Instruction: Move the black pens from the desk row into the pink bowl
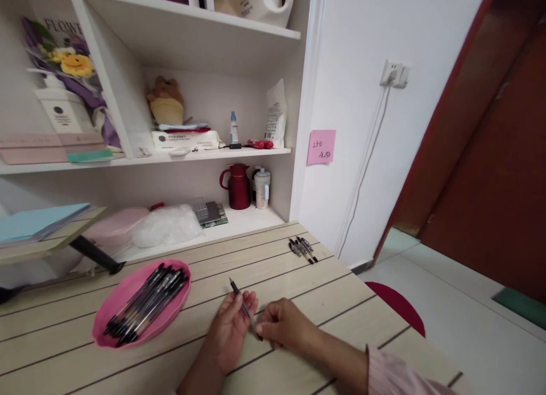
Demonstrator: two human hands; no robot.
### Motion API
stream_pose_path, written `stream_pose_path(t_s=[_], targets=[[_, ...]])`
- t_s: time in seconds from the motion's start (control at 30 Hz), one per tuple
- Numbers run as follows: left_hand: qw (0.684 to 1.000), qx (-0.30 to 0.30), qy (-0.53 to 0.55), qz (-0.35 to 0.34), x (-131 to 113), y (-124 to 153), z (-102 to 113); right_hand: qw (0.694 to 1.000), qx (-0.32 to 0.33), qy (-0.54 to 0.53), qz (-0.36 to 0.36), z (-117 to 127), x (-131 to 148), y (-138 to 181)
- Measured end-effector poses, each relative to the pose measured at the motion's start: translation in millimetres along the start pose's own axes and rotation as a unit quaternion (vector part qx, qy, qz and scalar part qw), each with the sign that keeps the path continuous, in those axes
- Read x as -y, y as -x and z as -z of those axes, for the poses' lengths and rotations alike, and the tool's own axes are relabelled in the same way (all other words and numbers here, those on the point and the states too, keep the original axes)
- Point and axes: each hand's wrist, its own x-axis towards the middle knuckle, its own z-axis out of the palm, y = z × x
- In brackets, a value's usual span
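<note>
A slim pen (245, 308) with a dark tip end slants between my hands, just above the table. My left hand (230, 326) pinches it between thumb and fingers, palm turned up. At its lower end, the thumb and fingers of my right hand (288, 324) are closed on the pen. To the left, a pink oval basket (101, 326) holds a pile of black and clear pens (149, 304). Farther off, near the table's right edge, lies a small group of black-and-clear pens or pen parts (302, 250); I cannot tell which.
The wood-striped table (205, 264) meets a white shelf unit (273, 214) holding a red jug (239, 187), a light cup (262, 189) and a plastic bag (167, 227). A small raised stand (85, 227) is at left. Beyond the right edge sits a red round seat (396, 304).
</note>
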Motion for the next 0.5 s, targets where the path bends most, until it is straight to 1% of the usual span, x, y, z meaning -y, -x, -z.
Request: stream_pose_path(t_s=[0.07, 0.1, 0.17, 0.2, 0.23, 0.3, 0.33, 0.4, 0.43, 0.5], targets=[[1.000, -0.005, 0.007, -0.012, 1, -1, 0, 0.999, -0.008, -0.034, 0.005, -18, 0, 3], [1.000, -0.004, 0.007, -0.014, 1, -1, 1, 0.999, -0.021, -0.026, 0.011, -20, 1, 3], [1.000, 0.007, 0.007, -0.005, 0, -2, 2, 0.997, -0.063, 0.037, 0.038, -13, 3, 0], [1.000, 0.015, 0.006, 0.006, -1, -3, 3, 0.990, -0.092, 0.091, 0.052, -3, 4, -3], [1.000, 0.023, 0.003, 0.019, -2, -3, 4, 0.977, -0.131, 0.155, 0.065, 9, 5, -6], [0.999, 0.036, -0.008, 0.040, -5, -4, 7, 0.936, -0.198, 0.288, 0.048, 39, 4, -15], [0.998, 0.037, -0.016, 0.045, -6, -4, 8, 0.911, -0.231, 0.341, 0.023, 55, 2, -19], [0.998, 0.038, -0.032, 0.046, -7, -4, 9, 0.871, -0.268, 0.409, -0.033, 83, -5, -28], [0.997, 0.039, -0.038, 0.046, -7, -4, 9, 0.857, -0.281, 0.428, -0.056, 94, -11, -33], [0.997, 0.038, -0.049, 0.042, -7, -2, 8, 0.840, -0.294, 0.449, -0.083, 108, -22, -40]])
